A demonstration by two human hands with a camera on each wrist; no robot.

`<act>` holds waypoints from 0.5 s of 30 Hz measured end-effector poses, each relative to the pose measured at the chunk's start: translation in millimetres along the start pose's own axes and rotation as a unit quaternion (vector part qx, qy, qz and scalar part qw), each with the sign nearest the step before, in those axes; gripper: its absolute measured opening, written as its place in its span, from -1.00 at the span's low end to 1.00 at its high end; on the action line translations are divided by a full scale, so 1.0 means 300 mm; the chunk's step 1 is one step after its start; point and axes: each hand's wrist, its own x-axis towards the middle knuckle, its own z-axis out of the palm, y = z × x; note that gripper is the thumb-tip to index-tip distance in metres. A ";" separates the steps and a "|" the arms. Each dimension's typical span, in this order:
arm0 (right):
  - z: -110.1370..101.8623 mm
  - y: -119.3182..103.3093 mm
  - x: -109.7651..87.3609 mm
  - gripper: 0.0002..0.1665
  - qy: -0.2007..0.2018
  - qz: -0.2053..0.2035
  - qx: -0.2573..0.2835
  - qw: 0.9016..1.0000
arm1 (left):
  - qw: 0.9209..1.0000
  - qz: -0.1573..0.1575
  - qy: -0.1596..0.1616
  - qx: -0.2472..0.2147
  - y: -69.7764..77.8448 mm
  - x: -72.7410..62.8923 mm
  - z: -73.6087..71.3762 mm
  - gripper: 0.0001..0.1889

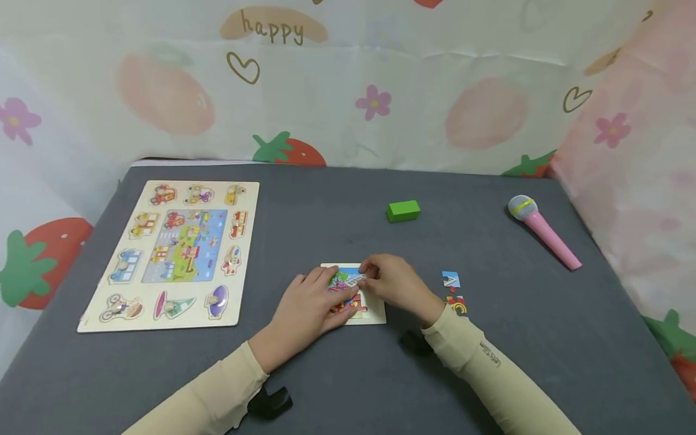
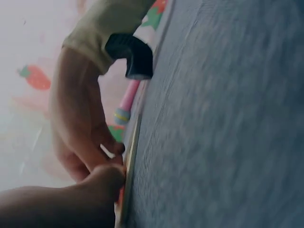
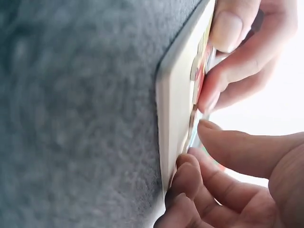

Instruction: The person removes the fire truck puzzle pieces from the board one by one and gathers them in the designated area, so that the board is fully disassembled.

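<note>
A small wooden jigsaw board (image 1: 376,312) lies in front of me, its colourful pieces (image 1: 344,278) partly hidden by both hands. My left hand (image 1: 304,307) rests on its left side, the fingers reaching over the picture and pressing on it. At the upper right, my right hand (image 1: 401,285) pinches a puzzle piece (image 1: 354,280) with white bars on blue between thumb and fingers. In the right wrist view, the right fingertips (image 3: 187,164) sit right at the board's edge, below the left fingers (image 3: 216,88). Two loose pieces, one blue (image 1: 451,278) and one red and yellow (image 1: 457,304), lie to the right.
A large vehicle puzzle board (image 1: 246,302) lies at the left of the grey table (image 1: 326,211). Behind the small board sits a green block (image 1: 403,211). Toward the right lies a pink toy microphone (image 1: 551,238). A patterned cloth (image 1: 413,133) hangs behind the table.
</note>
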 end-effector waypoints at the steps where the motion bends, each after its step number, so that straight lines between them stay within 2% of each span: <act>1: 0.002 -0.005 0.001 -0.83 0.002 0.002 0.000 1.000 | 1.000 -0.009 -0.006 0.001 0.006 -0.001 -0.008 -0.67; 5: 0.011 -0.017 0.003 -0.86 0.011 0.009 0.001 1.000 | 0.999 -0.027 -0.028 0.004 0.018 -0.004 -0.027 -0.66; 8: 0.015 -0.026 0.000 -0.93 0.020 0.015 0.005 1.000 | 1.000 -0.018 -0.023 -0.002 0.012 -0.003 -0.029 -0.67; 11: 0.022 -0.034 -0.005 -0.92 0.046 0.021 -0.003 0.999 | 1.000 -0.008 -0.017 -0.003 0.006 0.000 -0.032 -0.67; 15: 0.026 -0.042 -0.012 -0.89 0.080 0.030 -0.033 0.996 | 1.000 -0.005 -0.028 -0.012 0.002 0.001 -0.039 -0.67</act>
